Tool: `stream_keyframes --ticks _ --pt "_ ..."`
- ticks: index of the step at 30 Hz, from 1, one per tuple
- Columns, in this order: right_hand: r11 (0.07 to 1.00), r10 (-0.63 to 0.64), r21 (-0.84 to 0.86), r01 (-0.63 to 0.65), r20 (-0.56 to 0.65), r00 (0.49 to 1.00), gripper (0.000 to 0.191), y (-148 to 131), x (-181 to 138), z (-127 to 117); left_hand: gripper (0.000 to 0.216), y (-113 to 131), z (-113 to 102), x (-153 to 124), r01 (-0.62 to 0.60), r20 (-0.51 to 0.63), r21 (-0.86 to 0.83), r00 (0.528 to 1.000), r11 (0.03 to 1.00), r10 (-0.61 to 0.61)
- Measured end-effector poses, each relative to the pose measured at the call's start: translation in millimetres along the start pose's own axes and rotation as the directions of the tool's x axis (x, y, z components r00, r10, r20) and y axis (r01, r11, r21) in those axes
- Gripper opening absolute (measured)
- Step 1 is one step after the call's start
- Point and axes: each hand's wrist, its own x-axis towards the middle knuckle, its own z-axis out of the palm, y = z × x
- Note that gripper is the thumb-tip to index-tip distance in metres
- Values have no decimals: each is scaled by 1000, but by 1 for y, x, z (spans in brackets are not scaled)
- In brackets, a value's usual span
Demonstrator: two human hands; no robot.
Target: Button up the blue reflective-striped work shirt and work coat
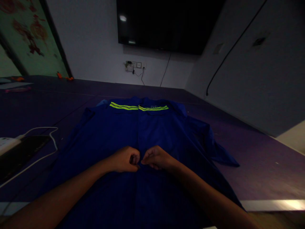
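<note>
A dark blue work jacket [119, 133] lies spread flat, front up, with a yellow-green reflective band [153, 108] across its chest on both sides of the centre placket. My left hand [127, 159] is closed at the placket's left side, its fingers curled and its thumb low on the cloth. Facing it, my right hand [158, 158] pinches at the placket's edge, fingertips close to the left ones. Whatever small fastener may lie between the fingertips is too dark to make out. One jacket sleeve [214, 143] stretches out to the right.
The jacket rests on a purple surface [257, 159] with a pale front edge. To the left lie a dark flat device [23, 156], a white power strip [8, 143] and a white cable [56, 143]. A screen [166, 25] hangs on the wall behind, above sockets [135, 65].
</note>
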Motion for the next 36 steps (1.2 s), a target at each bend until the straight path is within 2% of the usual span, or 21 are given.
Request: stream_keyframes --ticks 6,11,17,19,20,24,25,27,30,33,36 --pt "1000 11 -8 -10 18 1000 24 -2 -2 -1 8 -1 1 0 -28 -6 13 1000 1000 28" --pt "996 -49 -68 51 23 999 26 1 -2 -2 13 -2 -1 1 -41 -2 -14 999 999 41" --pt "962 -194 -217 167 -112 975 25 9 8 -7 25 -2 -4 1 -76 -9 -16 997 997 76" --pt "918 -296 -328 225 -187 937 24 10 10 -11 30 -3 -6 2 -77 -16 -1 997 997 77" --pt "876 -369 -411 255 -228 901 23 9 10 -13 32 -3 -6 1 -73 -24 13 997 997 73" --pt "652 -626 -714 256 -316 713 23 5 -7 -14 31 3 1 -8 -10 -124 149 992 989 28" --pt "625 -655 -741 247 -325 682 24 4 -16 -11 29 6 5 -13 20 -172 185 985 982 12" --pt "609 -681 -749 262 -323 657 26 7 -40 2 26 15 17 -29 74 -281 226 960 971 -7" --pt "572 -689 -741 350 -202 696 27 20 -78 31 25 28 39 -59 77 -389 211 921 974 12" --pt "468 -724 -787 402 -80 685 37 39 -105 59 21 38 60 -84 70 -428 176 904 982 12" --pt "440 -726 -838 323 -120 677 34 54 -113 77 16 42 75 -97 60 -470 154 883 986 19"
